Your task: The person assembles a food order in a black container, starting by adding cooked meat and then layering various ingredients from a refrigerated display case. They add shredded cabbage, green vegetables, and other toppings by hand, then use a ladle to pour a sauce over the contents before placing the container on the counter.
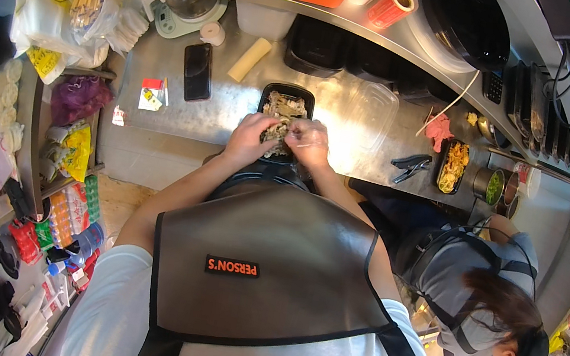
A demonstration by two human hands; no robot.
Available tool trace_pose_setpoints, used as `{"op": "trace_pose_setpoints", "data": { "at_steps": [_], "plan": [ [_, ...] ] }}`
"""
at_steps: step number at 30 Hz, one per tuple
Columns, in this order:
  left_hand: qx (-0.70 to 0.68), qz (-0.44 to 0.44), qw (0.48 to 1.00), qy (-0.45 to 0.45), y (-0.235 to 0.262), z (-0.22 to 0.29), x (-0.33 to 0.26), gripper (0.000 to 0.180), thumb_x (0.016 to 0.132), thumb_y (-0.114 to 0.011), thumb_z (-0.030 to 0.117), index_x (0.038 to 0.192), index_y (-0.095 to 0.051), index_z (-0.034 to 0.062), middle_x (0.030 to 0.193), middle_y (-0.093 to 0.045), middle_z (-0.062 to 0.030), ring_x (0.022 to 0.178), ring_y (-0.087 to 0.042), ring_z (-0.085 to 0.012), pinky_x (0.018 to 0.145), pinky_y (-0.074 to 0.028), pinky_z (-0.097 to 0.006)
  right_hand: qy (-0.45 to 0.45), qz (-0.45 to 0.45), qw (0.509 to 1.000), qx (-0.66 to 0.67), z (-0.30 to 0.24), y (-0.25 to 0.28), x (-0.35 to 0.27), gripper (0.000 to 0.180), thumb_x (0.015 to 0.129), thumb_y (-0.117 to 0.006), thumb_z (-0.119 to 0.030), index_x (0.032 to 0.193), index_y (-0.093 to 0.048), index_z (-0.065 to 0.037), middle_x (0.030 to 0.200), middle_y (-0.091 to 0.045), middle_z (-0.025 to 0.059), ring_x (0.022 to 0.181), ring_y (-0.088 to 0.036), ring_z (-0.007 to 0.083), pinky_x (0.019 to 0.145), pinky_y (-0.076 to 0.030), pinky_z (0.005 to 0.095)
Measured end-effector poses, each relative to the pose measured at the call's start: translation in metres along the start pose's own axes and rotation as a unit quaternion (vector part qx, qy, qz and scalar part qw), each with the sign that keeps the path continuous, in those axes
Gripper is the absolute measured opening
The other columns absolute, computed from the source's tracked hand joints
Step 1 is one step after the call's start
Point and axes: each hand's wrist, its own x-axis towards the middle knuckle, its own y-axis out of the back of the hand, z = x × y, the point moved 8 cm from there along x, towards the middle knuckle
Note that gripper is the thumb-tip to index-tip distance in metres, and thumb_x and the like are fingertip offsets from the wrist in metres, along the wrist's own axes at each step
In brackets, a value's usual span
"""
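A black rectangular food tray (pixel 311 99) rests at the metal counter's near edge, straight in front of me. It holds a heap of pale, shredded-looking food (pixel 284 106), whose kind I cannot make out. My left hand (pixel 251 135) reaches over the tray's left side, with its thumb and fingers closed on some of the food. Opposite it, my right hand (pixel 308 142) has its fingers bent together in a pinch over the tray's right side. What lies between those fingertips is too small to name. Both hands hide the tray's lower part.
On the counter lie a black phone (pixel 198 71), a pale yellow roll (pixel 250 60), a clear plastic container (pixel 371 114) and black-handled pliers or clips (pixel 411 168). A second food tray (pixel 453 167) stands to the right. Another person (pixel 463 283) is close on my right. A shelf (pixel 284 4) overhangs the back.
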Motion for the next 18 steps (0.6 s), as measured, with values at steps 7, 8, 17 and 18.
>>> {"op": "trace_pose_setpoints", "data": {
  "at_steps": [7,8,17,18],
  "plan": [
    [-0.035,-0.061,0.996,-0.055,-0.015,0.009,0.018,0.031,0.080,-0.081,0.017,0.110,-0.073,0.0134,0.113,-0.072,-0.0066,0.104,-0.063,-0.0311,0.094,-0.051,-0.042,-0.301,-0.025,0.908,0.290,0.030,-0.020,-0.039,0.011,0.085,-0.073,-0.007,0.095,-0.071,-0.003,0.085,-0.071,0.0027,0.078,-0.064,0.0122,0.072,-0.054,0.0302],
    [-0.039,-0.063,0.996,-0.045,-0.019,0.004,0.017,0.029,0.080,-0.081,0.017,0.108,-0.073,0.0133,0.109,-0.072,-0.0064,0.102,-0.063,-0.0310,0.092,-0.051,-0.042,-0.310,-0.016,0.899,0.310,0.032,-0.022,-0.043,0.011,0.086,-0.073,-0.006,0.096,-0.071,-0.002,0.086,-0.070,0.0022,0.078,-0.064,0.0116,0.072,-0.054,0.0294],
    [-0.036,-0.037,0.999,0.012,-0.018,-0.027,0.016,0.020,0.080,-0.083,0.015,0.098,-0.073,0.0120,0.098,-0.074,-0.0079,0.094,-0.066,-0.0326,0.086,-0.053,-0.044,-0.417,0.153,0.782,0.437,0.057,-0.011,-0.063,0.014,0.091,-0.071,0.003,0.104,-0.069,-0.001,0.092,-0.068,0.0019,0.082,-0.064,0.0115,0.076,-0.052,0.0261],
    [-0.034,-0.028,0.999,0.007,-0.012,-0.026,0.017,0.026,0.079,-0.083,0.014,0.102,-0.073,0.0113,0.098,-0.074,-0.0081,0.098,-0.066,-0.0324,0.088,-0.054,-0.044,-0.427,0.129,0.800,0.402,0.056,-0.008,-0.064,0.014,0.093,-0.074,0.000,0.107,-0.069,0.000,0.094,-0.070,0.0031,0.083,-0.064,0.0116,0.077,-0.053,0.0257]
  ]
}}
